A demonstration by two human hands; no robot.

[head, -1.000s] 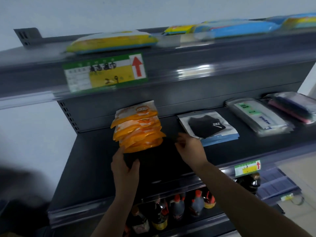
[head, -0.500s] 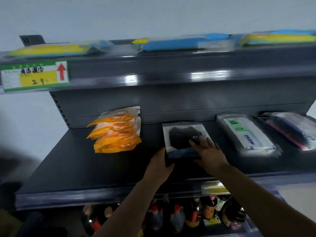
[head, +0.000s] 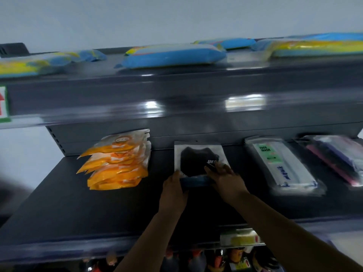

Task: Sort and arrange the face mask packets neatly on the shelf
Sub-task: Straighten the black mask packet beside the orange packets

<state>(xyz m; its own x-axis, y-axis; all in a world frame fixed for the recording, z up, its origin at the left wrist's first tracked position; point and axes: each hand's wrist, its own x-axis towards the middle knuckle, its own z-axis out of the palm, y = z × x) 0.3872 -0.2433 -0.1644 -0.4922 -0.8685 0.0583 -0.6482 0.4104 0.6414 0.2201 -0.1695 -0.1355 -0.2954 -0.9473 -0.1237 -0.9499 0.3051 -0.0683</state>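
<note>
A stack of white packets with a black mask [head: 196, 158] lies flat on the dark middle shelf [head: 59, 203], its far edge at the back wall. My left hand [head: 173, 193] touches the stack's near left corner with the fingers stretched forward. My right hand [head: 228, 181] lies on the stack's near right part, fingers flat on top. To the left, a fanned pile of orange mask packets [head: 117, 165] leans against the back wall. To the right lie a clear "FACE MASK" packet [head: 279, 163] and a clear packet with pink and purple masks [head: 337, 158].
The upper shelf [head: 176, 89] overhangs close above, carrying blue and yellow packs [head: 170, 56]. Its price label [head: 4, 104] sits at the left edge. Bottles [head: 235, 258] stand on the lower shelf under a yellow label [head: 239, 237]. Bare shelf surface lies in front of the orange pile.
Both hands left the orange pile and moved right to the black mask stack. That stack turned from skewed to square and slid back toward the wall. The view panned right.
</note>
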